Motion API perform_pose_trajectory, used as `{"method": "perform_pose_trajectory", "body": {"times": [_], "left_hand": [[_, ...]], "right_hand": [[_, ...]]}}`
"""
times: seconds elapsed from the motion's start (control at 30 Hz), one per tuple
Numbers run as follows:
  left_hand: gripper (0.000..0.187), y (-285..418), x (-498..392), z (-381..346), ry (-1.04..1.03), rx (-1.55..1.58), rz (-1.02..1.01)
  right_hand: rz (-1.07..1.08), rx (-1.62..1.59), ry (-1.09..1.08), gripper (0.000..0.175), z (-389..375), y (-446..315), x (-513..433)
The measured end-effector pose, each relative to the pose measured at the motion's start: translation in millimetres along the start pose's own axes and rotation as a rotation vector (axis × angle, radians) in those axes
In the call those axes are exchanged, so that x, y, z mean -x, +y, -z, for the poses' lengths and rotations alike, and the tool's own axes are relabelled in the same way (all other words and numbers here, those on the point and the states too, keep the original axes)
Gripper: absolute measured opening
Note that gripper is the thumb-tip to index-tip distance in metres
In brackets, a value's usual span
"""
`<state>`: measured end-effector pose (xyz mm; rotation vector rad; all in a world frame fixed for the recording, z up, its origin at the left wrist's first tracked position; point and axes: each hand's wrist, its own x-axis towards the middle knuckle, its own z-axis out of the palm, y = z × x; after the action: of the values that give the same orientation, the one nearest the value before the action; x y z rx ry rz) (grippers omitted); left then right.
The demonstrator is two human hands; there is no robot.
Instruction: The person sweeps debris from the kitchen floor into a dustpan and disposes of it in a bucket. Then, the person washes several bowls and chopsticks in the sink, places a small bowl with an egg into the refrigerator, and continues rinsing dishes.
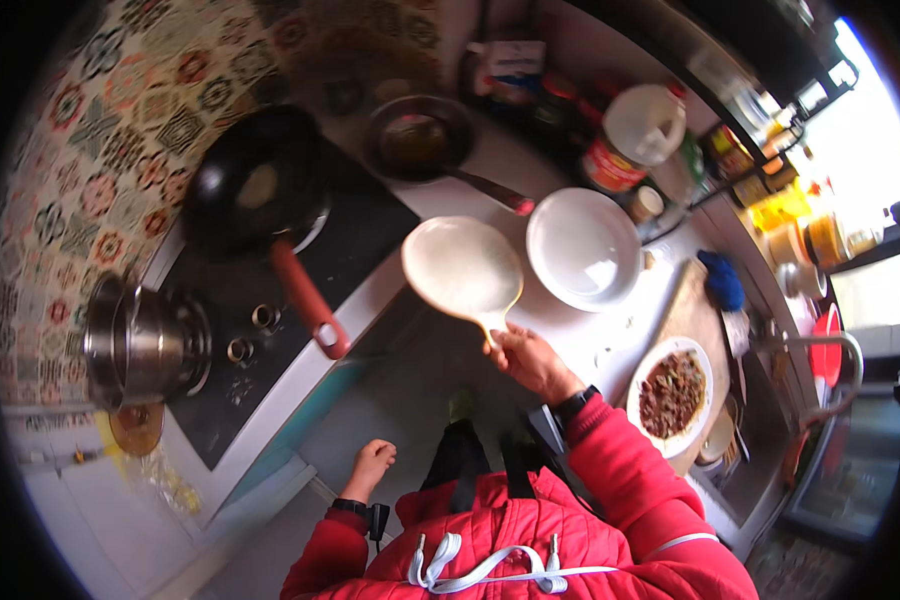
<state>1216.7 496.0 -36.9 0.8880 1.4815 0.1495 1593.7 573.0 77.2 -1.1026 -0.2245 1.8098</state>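
Note:
My right hand [529, 360] grips the short handle of a cream-coloured round dish [463, 262], raised in front of the counter's edge. Just to its right, a white bowl [585, 249] sits on the white counter. Low at my left side hangs my left hand [373, 463], its fingers curled in and nothing visible in them. A black wok [259, 187] with a red-brown handle [307, 296] rests on the black gas hob [360, 199], ahead of me to the left. On the right, a white oval plate [701, 431] holds dark chopped food [671, 394].
A steel pot [131, 345] stands on the hob's left end. Behind are a small frying pan [418, 139] and a large plastic jug [634, 139]. A wooden cutting board [686, 300] lies by the sink [754, 450], with a blue cloth [722, 280] near it.

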Motion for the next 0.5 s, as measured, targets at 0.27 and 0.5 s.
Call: {"method": "perform_pose_trajectory", "body": {"times": [0.27,0.5], "left_hand": [[0.01,49,-60,-15,-0.178,-0.232,0.08],[0.011,68,-79,-72,-0.355,-0.5,0.124]], "right_hand": [[0.005,0.055,0.094,0.016,44,6,256],[0.185,-0.087,0.78,0.022,59,50,458]]}}
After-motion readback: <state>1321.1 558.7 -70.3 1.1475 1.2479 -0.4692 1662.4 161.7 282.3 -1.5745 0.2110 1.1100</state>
